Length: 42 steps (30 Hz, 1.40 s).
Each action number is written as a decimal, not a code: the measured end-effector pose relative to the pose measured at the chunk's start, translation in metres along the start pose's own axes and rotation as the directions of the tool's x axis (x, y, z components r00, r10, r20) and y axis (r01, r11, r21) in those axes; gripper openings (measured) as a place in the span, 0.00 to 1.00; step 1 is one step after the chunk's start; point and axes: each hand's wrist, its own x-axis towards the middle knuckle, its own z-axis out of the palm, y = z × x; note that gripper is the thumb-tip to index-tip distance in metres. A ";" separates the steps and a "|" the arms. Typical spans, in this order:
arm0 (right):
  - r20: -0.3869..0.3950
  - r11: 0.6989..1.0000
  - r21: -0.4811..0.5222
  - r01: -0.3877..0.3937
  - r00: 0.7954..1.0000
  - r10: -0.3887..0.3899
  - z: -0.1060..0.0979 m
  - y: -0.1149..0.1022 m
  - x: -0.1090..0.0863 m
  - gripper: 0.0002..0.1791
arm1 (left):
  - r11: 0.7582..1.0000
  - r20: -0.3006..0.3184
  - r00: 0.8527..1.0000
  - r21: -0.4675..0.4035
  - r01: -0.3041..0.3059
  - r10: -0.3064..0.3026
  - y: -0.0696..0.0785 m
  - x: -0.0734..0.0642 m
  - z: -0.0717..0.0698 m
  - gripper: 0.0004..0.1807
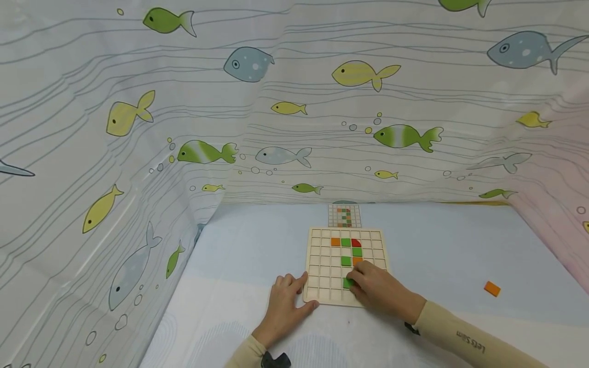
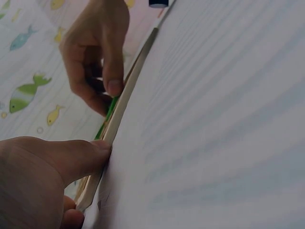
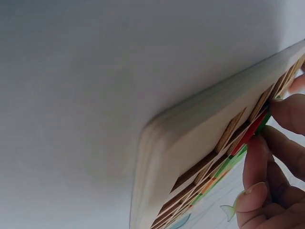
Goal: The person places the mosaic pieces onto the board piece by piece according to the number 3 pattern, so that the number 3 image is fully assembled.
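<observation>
A square wooden grid board (image 1: 324, 294) lies on the table, with green, orange and red tiles in its cells. My left hand (image 1: 285, 306) holds its near left corner, thumb along the near edge and fingertips at the left edge. In the left wrist view the thumb (image 2: 86, 155) presses against the board's rim. My right hand (image 1: 379, 289) pinches a green square tile (image 1: 347, 283) low on the board, between thumb and fingertips. Next to that tile, the right wrist view shows a red tile (image 3: 249, 132) in the grid. The right hand hides several cells in the head view.
Behind the board stands a small pattern card (image 1: 344, 215) with a similar grid of coloured squares. A loose orange tile (image 1: 492, 289) lies on the table to the right. A fish-printed curtain (image 1: 285, 128) hangs at the back and left.
</observation>
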 end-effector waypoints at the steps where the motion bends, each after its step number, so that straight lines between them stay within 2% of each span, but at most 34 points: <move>1: 0.003 1.000 0.010 -0.006 1.000 0.006 0.000 0.000 0.000 0.10 | 1.000 -0.001 1.000 -0.002 0.000 0.000 0.000 0.000 0.000 0.41; 8: 0.012 0.998 0.065 -0.026 1.000 0.025 -0.001 0.001 0.001 0.09 | 1.000 0.005 1.000 -0.006 0.002 -0.002 0.002 0.001 -0.001 0.41; 15: 0.004 0.996 0.080 -0.032 0.999 0.032 0.002 0.003 0.001 0.08 | 1.000 0.013 1.000 -0.002 0.004 -0.004 0.002 0.001 -0.001 0.40; 22: -0.035 0.997 0.081 -0.010 0.999 0.013 0.005 0.006 0.001 0.09 | 1.000 0.006 1.000 -0.001 0.000 0.000 0.002 0.001 -0.001 0.40; 28: -0.028 0.994 0.105 -0.014 0.999 0.017 0.004 0.006 0.001 0.09 | 1.000 0.000 1.000 0.004 -0.004 0.004 0.003 0.001 -0.001 0.40; 42: -0.045 0.997 0.083 0.005 0.999 -0.001 0.004 0.005 0.000 0.10 | 1.000 -0.020 1.000 0.006 -0.013 0.013 0.001 0.001 0.001 0.40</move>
